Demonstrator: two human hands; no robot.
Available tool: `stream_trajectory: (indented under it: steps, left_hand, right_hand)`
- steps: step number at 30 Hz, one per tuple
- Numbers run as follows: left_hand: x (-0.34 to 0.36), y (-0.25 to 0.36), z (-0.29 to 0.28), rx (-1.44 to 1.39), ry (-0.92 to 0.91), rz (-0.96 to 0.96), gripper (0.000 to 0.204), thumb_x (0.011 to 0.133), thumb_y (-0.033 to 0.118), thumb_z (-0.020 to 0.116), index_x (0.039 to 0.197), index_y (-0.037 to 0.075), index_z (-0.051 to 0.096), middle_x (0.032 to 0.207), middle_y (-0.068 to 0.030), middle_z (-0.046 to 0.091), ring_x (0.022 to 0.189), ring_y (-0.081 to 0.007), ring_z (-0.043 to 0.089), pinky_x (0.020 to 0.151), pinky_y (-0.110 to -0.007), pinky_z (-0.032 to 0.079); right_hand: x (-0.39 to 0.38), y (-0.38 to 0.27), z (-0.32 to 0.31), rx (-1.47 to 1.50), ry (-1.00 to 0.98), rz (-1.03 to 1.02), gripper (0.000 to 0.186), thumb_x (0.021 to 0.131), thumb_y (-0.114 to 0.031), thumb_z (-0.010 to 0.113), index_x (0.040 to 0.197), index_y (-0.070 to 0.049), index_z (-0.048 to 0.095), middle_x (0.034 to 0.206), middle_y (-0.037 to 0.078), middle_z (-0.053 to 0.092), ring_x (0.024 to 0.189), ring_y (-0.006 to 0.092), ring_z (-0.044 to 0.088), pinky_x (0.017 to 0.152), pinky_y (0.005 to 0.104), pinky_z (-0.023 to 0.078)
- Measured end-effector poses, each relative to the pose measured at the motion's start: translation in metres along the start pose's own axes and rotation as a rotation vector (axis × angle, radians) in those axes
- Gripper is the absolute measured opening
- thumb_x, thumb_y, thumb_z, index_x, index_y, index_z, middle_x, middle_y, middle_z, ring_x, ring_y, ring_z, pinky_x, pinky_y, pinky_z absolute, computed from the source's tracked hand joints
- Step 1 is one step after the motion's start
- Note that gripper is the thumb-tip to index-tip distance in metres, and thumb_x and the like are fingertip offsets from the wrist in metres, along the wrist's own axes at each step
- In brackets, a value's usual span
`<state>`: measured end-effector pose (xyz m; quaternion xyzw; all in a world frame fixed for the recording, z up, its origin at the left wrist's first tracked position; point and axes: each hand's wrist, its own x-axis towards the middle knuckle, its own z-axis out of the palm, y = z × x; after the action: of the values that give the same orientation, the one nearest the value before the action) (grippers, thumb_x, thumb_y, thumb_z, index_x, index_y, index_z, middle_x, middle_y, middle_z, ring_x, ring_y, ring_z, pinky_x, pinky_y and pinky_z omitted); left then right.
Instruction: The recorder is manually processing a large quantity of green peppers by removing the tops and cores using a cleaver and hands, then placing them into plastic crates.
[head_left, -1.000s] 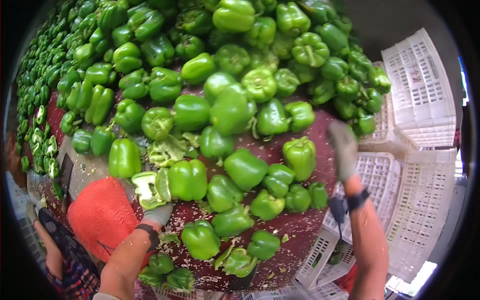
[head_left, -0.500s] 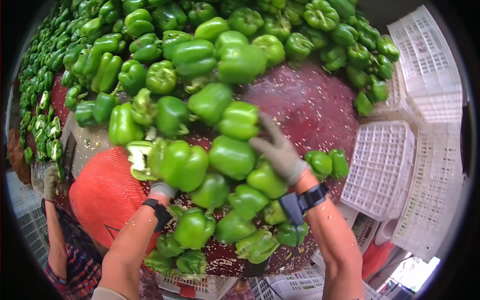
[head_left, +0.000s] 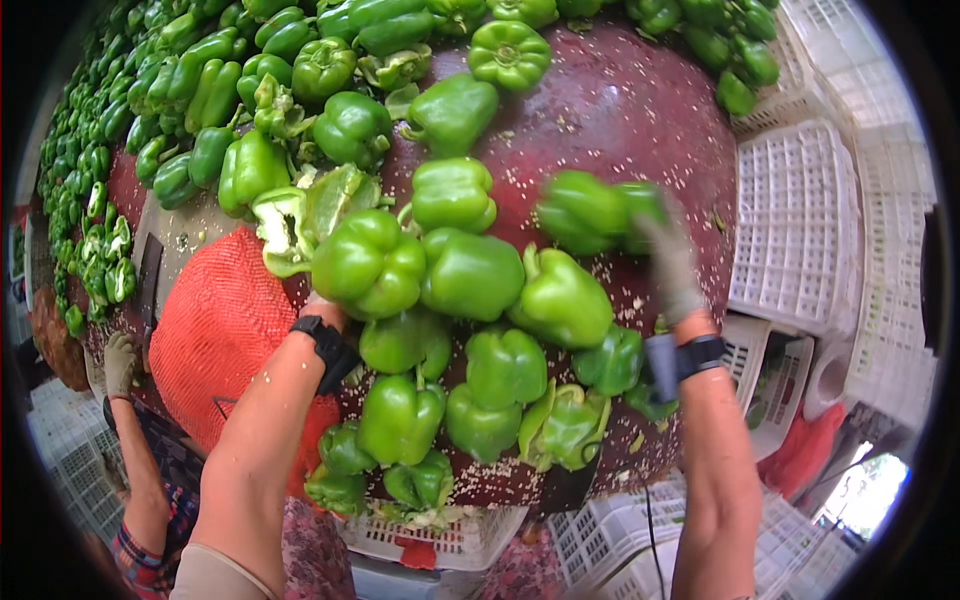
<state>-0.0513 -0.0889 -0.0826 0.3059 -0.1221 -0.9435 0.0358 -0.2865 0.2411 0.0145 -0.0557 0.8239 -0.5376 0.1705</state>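
Observation:
Green bell peppers lie in a loose group on the dark red table (head_left: 640, 120). My left hand (head_left: 325, 312) reaches under a large bell pepper (head_left: 368, 263) at the group's left side; its fingers are hidden. My right hand (head_left: 668, 262), in a pale glove, is smeared by motion at the group's right. Its fingers touch or nearly touch a bell pepper (head_left: 640, 212), beside another bell pepper (head_left: 578, 212); whether they grip it I cannot tell. A cut-open bell pepper (head_left: 283, 228) with white inside lies left of the group.
A big pile of bell peppers (head_left: 210, 95) covers the far left. The red mesh hat (head_left: 225, 335) of another person is close by my left forearm; that person's gloved hand (head_left: 120, 365) is at the left. White plastic crates (head_left: 795, 225) stand along the right. Pale seeds dot the table.
My right hand has moved right, away from the middle of the group. Peppers near it have shifted, and two now lie by its fingers. The whole view has also shifted somewhat.

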Motion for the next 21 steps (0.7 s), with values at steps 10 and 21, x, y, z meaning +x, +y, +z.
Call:
stream_trajectory:
  steps: [10,21]
  left_hand:
    - [-0.054,0.023,0.01,1.049,0.003,0.269,0.037,0.09,0.009,0.051,0.127,0.002,0.05,0.122,-0.0206,0.055,0.115,-0.038,0.05,0.101,-0.04,0.041]
    - [-0.162,-0.136,0.175,2.089,-0.278,0.84,0.061,0.077,0.007,0.07,0.133,0.005,0.048,0.134,-0.0186,0.046,0.122,-0.0346,0.047,0.102,-0.044,0.04]
  right_hand:
    - [-0.125,0.063,-0.067,-0.702,0.331,-0.273,0.039,0.09,-0.016,0.059,0.126,-0.001,0.056,0.126,0.017,0.058,0.125,0.0256,0.05,0.102,0.0372,0.041]
    - [-0.246,0.011,0.021,0.137,0.443,0.249,0.045,0.098,-0.019,0.046,0.136,0.004,0.044,0.141,0.02,0.044,0.131,0.0273,0.04,0.111,0.0368,0.029]
